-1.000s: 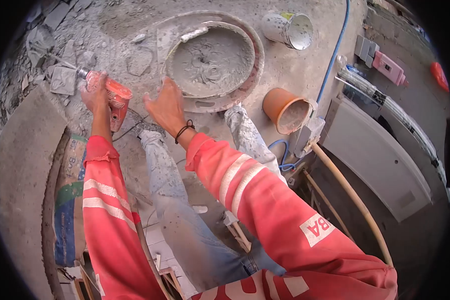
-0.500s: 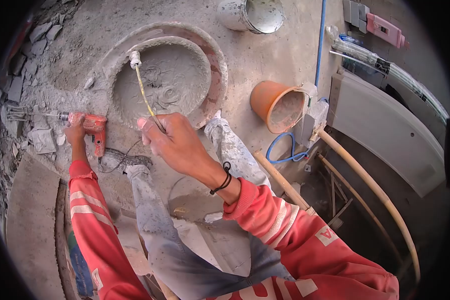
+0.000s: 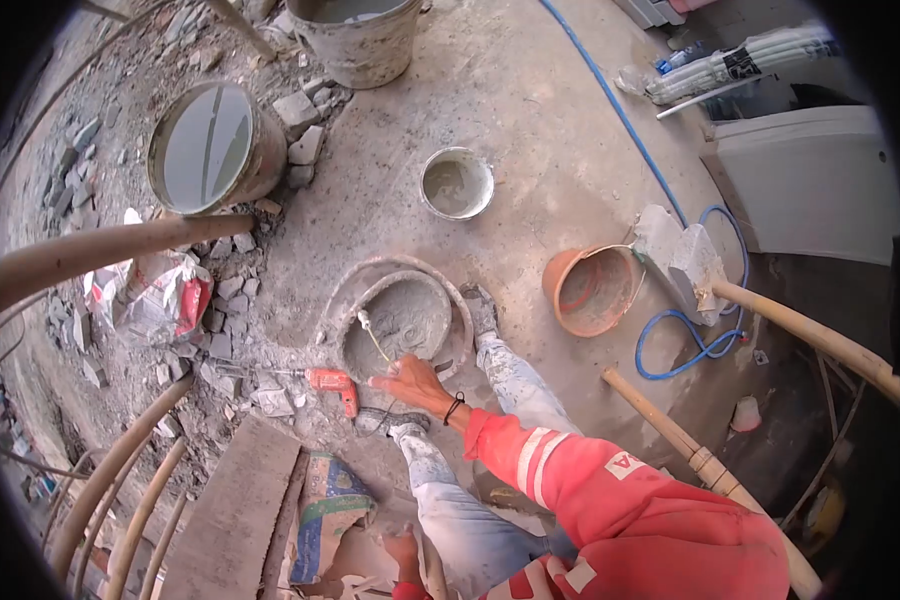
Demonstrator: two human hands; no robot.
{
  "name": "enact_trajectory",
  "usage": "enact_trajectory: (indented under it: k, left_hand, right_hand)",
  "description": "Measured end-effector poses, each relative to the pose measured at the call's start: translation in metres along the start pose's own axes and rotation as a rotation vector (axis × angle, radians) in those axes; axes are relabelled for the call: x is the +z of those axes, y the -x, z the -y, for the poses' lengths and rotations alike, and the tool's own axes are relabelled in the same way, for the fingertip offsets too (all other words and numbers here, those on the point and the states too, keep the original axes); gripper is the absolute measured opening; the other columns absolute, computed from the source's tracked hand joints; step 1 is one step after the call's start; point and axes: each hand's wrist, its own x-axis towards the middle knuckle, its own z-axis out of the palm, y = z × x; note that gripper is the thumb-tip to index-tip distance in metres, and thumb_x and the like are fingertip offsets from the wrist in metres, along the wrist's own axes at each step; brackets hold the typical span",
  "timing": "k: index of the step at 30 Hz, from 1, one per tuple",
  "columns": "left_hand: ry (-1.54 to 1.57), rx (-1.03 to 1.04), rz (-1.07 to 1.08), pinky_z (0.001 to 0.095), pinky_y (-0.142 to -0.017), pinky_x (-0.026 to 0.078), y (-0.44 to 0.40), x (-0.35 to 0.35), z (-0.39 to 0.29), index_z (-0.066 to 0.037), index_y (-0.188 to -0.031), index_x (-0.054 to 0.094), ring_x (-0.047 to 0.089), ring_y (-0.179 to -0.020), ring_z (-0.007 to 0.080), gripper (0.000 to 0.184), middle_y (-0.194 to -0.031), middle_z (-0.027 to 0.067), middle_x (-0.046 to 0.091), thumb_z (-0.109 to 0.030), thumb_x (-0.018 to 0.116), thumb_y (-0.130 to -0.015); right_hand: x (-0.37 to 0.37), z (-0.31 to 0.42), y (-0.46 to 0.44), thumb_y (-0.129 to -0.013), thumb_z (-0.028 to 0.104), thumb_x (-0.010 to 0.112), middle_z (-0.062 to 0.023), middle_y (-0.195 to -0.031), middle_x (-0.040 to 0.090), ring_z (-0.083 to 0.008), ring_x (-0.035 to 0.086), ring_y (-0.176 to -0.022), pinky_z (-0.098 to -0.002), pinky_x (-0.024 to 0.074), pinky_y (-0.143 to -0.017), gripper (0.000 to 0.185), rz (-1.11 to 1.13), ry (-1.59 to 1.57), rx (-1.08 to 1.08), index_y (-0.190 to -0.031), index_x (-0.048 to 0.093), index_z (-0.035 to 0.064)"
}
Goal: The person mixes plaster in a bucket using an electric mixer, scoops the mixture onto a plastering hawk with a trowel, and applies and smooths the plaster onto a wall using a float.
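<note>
My right hand (image 3: 415,385) is closed round a thin yellowish stick (image 3: 378,341) with a whitish, mortar-caked end. That end lies at the left rim of a round basin (image 3: 344,345) of wet grey mortar (image 3: 406,312). A larger, shallow ring-shaped pan (image 3: 467,325) surrounds the basin. On the ground left of my right hand lies a red power drill (image 3: 332,380) with a mixing paddle attached. Low in the view, my left hand (image 3: 402,548) is near a wooden pole (image 3: 434,570) and a printed sack (image 3: 330,515); its fingers are too unclear to read.
An orange bucket (image 3: 558,283) and a blue hose (image 3: 610,90) are at right. A white bucket (image 3: 484,190) stands beyond the basin. Two large buckets, one a grey bucket (image 3: 266,165), hold liquid. Bamboo poles (image 3: 120,255) and rubble (image 3: 232,290) flank the left.
My left hand has let go of the drill and come back low near my body. The drill now rests on the ground. The view has risen and widened, showing more buckets and poles.
</note>
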Motion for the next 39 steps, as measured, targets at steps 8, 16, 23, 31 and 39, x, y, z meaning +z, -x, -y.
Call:
enact_trajectory:
  k: [8,16,23,31,39]
  left_hand:
    - [-0.118,0.271,0.365,0.0429,-0.087,0.055,0.036,-0.075,-0.094,0.001,-0.128,0.053,0.064,-0.106,0.034,0.064,-0.123,0.021,0.06,-0.024,0.081,-0.076]
    - [-0.317,0.731,0.456,0.0433,-0.087,0.054,0.043,-0.135,-0.286,0.002,-0.13,0.053,0.064,-0.104,0.0338,0.059,-0.118,0.0202,0.063,-0.026,0.075,-0.083]
    - [-0.477,0.924,0.374,0.0436,-0.087,0.054,0.048,-0.217,-0.283,0.002,-0.131,0.053,0.064,-0.103,0.0336,0.055,-0.114,0.0195,0.065,-0.027,0.071,-0.089]
    - [0.185,1.596,0.369,0.0424,-0.089,0.053,0.316,-0.34,-0.368,0.004,-0.138,0.045,0.064,-0.104,0.0301,0.064,-0.117,0.019,0.064,-0.028,0.073,-0.09]
    - [0.977,3.078,0.23,0.0445,-0.073,0.064,0.794,-0.388,-0.375,-0.011,-0.149,0.021,0.043,-0.129,0.0386,0.102,-0.143,0.0208,0.028,-0.028,0.087,-0.072]
  right_hand:
    - [-0.109,0.034,0.158,-0.079,0.054,0.07,-0.0269,-0.073,0.066,-0.0402,0.068,-0.071,-0.0477,0.0514,-0.066,0.064,-0.145,-0.19,0.072,-0.077,0.064,-0.0091]
    - [-0.163,-0.017,0.295,-0.081,0.051,0.068,-0.0086,-0.052,0.048,-0.0209,0.049,-0.053,-0.0423,0.0405,-0.052,0.061,-0.61,-0.618,0.105,-0.055,0.052,-0.0008]
    - [-0.152,-0.076,0.429,-0.073,0.045,0.073,-0.0024,-0.055,0.043,-0.0149,0.037,-0.053,-0.0398,0.0307,-0.051,0.049,-1.063,-1.138,0.238,-0.058,0.052,0.003]
    - [-0.092,-0.161,0.559,-0.081,0.037,0.071,0.0053,-0.055,0.031,-0.0111,0.029,-0.044,-0.03,0.0264,-0.045,0.037,-1.385,-1.943,-0.045,-0.068,0.042,0.0182]
    - [0.027,-0.266,0.647,-0.073,0.044,0.071,0.0036,-0.056,0.026,-0.0146,0.03,-0.044,-0.0336,0.0311,-0.047,0.043,-1.733,-2.283,0.189,-0.066,0.035,0.0214]
